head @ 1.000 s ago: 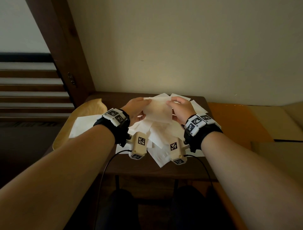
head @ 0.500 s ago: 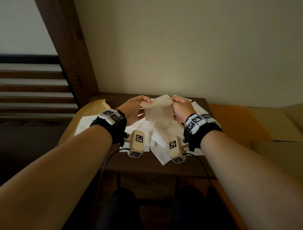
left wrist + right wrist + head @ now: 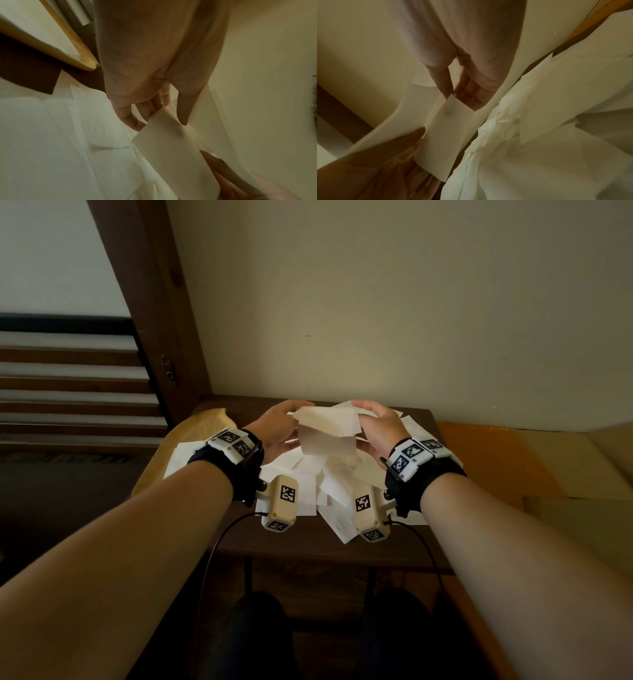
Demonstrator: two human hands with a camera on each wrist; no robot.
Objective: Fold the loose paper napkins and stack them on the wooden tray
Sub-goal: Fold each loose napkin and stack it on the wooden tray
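A white paper napkin (image 3: 327, 433) hangs between my two hands above the table, its top part bent over toward me. My left hand (image 3: 279, 426) pinches its left edge and my right hand (image 3: 375, 424) pinches its right edge. The left wrist view has thumb and fingers on the napkin (image 3: 173, 146); the right wrist view shows the same pinch on the napkin (image 3: 447, 135). Below lies a heap of loose white napkins (image 3: 329, 484). The wooden tray (image 3: 198, 428) sits at the left with a white napkin (image 3: 183, 455) on it.
The dark wooden table (image 3: 342, 546) is small and stands against a cream wall (image 3: 376, 302). A dark wooden post (image 3: 154, 320) rises at the back left. An orange surface (image 3: 486, 453) adjoins the table on the right. Cables hang from both wrist cameras.
Both hands have lifted the napkin off the heap and brought its top edge over toward me, so it now bends into a fold. The view has tilted up slightly.
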